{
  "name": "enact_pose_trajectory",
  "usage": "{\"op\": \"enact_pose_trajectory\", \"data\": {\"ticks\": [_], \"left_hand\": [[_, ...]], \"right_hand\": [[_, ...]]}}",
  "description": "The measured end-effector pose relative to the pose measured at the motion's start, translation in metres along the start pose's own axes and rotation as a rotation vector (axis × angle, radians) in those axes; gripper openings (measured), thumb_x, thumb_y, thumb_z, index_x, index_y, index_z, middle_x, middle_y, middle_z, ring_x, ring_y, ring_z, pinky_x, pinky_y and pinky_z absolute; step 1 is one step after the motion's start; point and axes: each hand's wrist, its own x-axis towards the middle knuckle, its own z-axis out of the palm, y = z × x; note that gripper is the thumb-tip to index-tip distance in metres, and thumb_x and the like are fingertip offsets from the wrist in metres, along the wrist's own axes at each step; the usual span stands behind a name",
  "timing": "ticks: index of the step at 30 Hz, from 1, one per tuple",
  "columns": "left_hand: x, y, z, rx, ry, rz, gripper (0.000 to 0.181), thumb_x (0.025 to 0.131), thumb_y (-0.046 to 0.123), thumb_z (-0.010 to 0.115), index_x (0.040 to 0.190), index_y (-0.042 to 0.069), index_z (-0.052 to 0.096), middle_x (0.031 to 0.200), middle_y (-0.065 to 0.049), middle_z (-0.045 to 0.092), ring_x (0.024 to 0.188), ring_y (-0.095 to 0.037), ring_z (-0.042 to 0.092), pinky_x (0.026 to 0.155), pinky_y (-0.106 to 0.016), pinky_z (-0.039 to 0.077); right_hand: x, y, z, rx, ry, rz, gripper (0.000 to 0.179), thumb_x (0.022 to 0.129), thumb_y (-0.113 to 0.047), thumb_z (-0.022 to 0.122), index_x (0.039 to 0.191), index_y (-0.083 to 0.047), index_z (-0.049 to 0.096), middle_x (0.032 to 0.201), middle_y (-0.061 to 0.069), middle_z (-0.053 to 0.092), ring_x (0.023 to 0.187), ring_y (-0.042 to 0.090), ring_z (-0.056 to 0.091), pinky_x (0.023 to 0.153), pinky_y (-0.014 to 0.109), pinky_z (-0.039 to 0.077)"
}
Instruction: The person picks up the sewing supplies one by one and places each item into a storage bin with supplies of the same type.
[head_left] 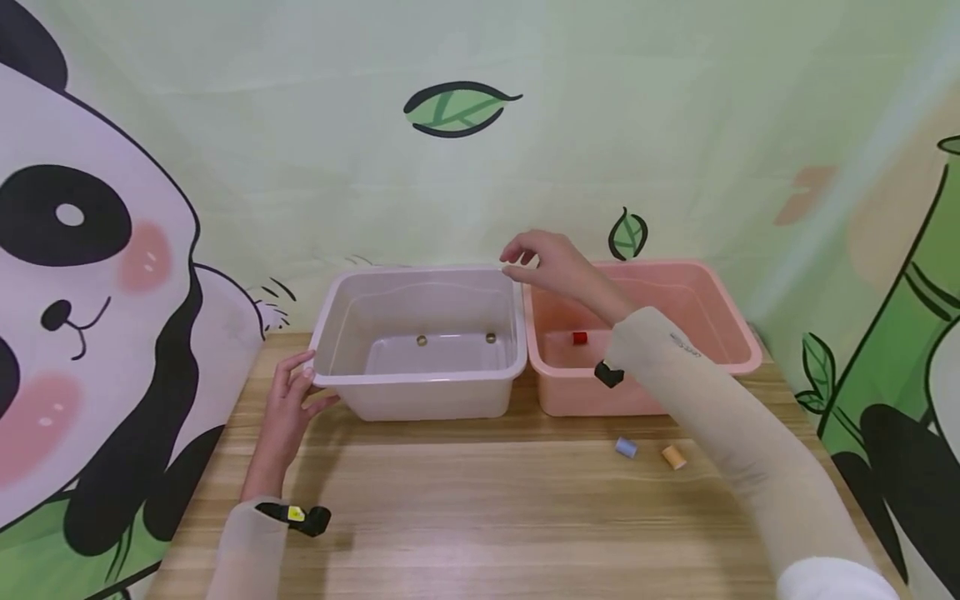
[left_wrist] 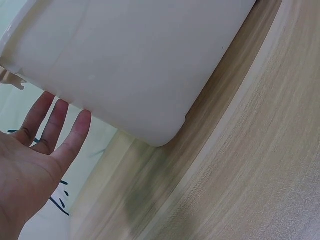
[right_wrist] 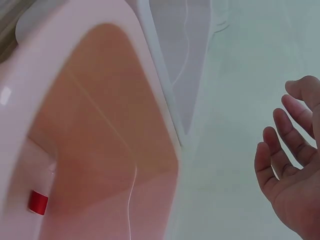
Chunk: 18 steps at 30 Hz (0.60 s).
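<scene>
My left hand (head_left: pixel 287 400) is at the left end of a white plastic basin (head_left: pixel 427 402), its fingertips touching the outer wall in the left wrist view. Over the adjoining back corners of that basin and a pink one (head_left: pixel 573 394) hovers my right hand (head_left: pixel 553 265), fingers loosely bent around nothing. Inside the pink basin lies a small red cylinder (head_left: pixel 580 337), resembling a thread spool. Two small yellowish-brown ring-shaped pieces, one left (head_left: pixel 422 340) and one right (head_left: pixel 491 337), are on the white basin's floor.
In front of the pink basin, a small blue cylinder (head_left: pixel 626 447) and an orange one (head_left: pixel 673 457) lie on the wood-grain table (head_left: pixel 450 508). A printed cloth backdrop (head_left: pixel 337 150) rises directly behind both basins, which stand side by side.
</scene>
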Motion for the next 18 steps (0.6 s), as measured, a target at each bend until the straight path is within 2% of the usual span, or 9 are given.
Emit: {"op": "enact_pose_trajectory", "data": {"ticks": [10,18], "left_hand": [[0.003,-0.001,0.001,0.007,-0.003,-0.011,0.042,0.108,0.035,0.048,0.148,0.022,0.040,0.150,-0.011,0.041,0.110,-0.012,0.061,0.090,-0.035,0.059],[0.002,-0.003,0.001,-0.053,0.007,0.014,0.037,0.109,0.027,0.048,0.144,0.018,0.043,0.131,-0.004,0.053,0.104,-0.011,0.063,0.086,-0.035,0.060]], "right_hand": [[-0.036,0.000,-0.004,0.054,0.035,-0.003,0.026,0.097,-0.021,0.070,0.120,-0.008,0.069,0.117,0.005,0.066,0.103,0.022,0.060,0.089,0.039,0.057],[-0.062,0.004,-0.001,0.102,0.038,-0.023,0.025,0.098,-0.025,0.070,0.121,-0.014,0.069,0.117,0.000,0.065,0.102,0.020,0.058,0.087,0.037,0.056]]}}
